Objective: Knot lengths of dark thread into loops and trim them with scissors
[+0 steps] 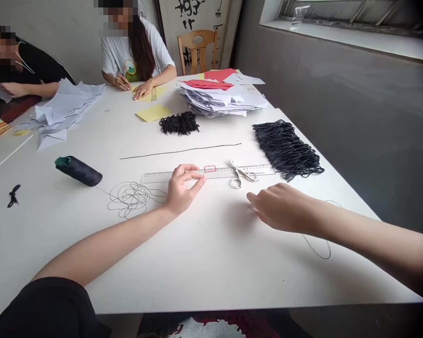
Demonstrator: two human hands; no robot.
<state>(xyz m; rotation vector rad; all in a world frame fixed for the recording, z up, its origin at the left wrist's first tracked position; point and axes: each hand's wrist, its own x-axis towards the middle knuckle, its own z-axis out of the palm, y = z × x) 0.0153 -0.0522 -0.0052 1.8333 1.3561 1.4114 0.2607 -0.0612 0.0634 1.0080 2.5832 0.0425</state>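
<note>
My left hand (183,188) lies over a transparent plastic ruler (162,177), thumb and fingers pinched at its edge near a small red mark (209,168). A thin black cord runs toward that hand from a loose tangle (132,199), which trails from a black thread spool (78,171). My right hand (282,207) hovers to the right, fingertips bunched beside a loop of the cord (320,251). Whether those fingers grip the cord is hidden. Steel scissors (241,176) lie across the ruler between my hands.
On the white table (56,244) lie a straight cut cord (179,151), bundles of black cords (285,150), and stacked paper (222,101). Two seated people work on the far side, one person's hands (130,87) on yellow paper. A wooden chair stands behind.
</note>
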